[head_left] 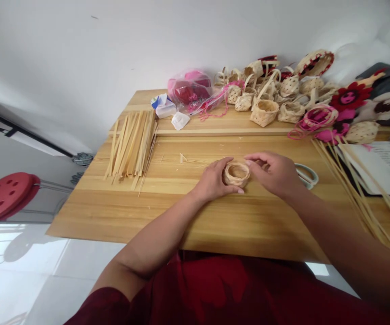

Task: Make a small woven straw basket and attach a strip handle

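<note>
A small round basket (236, 180) woven from pale strips sits upright on the wooden table, its opening facing up. My left hand (215, 179) curls around its left side, thumb at the front and fingers behind, gripping it. At the right of the rim, my right hand (272, 171) is closed with thumb and forefinger pinched together. Whatever lies between those fingertips is too small to make out. Just beyond the right wrist lie pale-handled scissors (306, 176), partly hidden by that hand.
Flat pale strips (132, 144) lie in a bundle at the left. Woven baskets (264, 112) crowd the back right, beside a plastic bag (190, 90) of pink and red stuff. Long thin strips (360, 189) cross an open notebook (374, 164). A red stool (5, 196) stands left.
</note>
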### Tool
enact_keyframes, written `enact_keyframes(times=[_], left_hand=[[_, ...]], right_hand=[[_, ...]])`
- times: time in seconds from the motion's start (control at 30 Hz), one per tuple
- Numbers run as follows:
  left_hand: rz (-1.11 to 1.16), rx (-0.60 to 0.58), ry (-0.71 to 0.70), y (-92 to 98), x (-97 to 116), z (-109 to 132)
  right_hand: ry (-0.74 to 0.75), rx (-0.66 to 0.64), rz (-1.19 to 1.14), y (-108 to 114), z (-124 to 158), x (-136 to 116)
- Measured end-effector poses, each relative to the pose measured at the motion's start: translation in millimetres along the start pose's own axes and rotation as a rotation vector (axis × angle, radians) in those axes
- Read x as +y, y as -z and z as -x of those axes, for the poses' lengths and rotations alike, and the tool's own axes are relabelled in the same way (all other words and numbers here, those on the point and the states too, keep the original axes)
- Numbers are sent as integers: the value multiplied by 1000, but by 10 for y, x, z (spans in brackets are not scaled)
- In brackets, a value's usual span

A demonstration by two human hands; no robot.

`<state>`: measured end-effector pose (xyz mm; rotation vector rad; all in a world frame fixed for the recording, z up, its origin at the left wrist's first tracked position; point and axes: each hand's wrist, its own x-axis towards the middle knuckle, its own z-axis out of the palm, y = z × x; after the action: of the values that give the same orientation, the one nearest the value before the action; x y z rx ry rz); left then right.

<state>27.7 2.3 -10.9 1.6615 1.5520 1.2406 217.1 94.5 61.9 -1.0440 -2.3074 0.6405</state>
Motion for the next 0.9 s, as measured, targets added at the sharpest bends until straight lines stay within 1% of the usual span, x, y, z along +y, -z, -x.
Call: enact_keyframes(times=[0.03, 0.1, 0.17, 0.23, 0.3, 0.37, 0.5, 0.6, 0.67, 0.73, 0.8, 0.9], left_hand=[[-60, 7, 0, -2, 14, 5], [-104, -17, -23, 11, 40, 11], [-66, -58, -88, 48, 61, 7], [-30, -104, -163, 101, 79, -6], [-29, -154, -216, 149, 96, -20], [-39, -196, -228, 175, 112, -27], [-52, -211, -161, 154, 148, 6], [-121, -268, -161, 122, 182, 44], [-224, -262, -207, 113, 204, 53], [-345, -198, -274, 116, 221, 45], [-414, -169, -354, 125, 223, 24], [-385, -238, -426, 128, 193, -10]], right_hand=[[50, -4, 24, 25, 44, -74], [166, -112, 62, 39, 129, -173], [278, -223, 120, 21, 190, -181], [346, -256, 197, 8, 226, -121], [362, -250, 232, 22, 252, -52], [365, -249, 213, 57, 282, -16], [447, -232, 173, 117, 354, -8], [558, -201, 246, 127, 407, 40], [592, -135, 326, 122, 447, 86], [592, -69, 375, 101, 490, 123], [599, -54, 365, 57, 529, 147], [619, -53, 286, -43, 566, 182]])
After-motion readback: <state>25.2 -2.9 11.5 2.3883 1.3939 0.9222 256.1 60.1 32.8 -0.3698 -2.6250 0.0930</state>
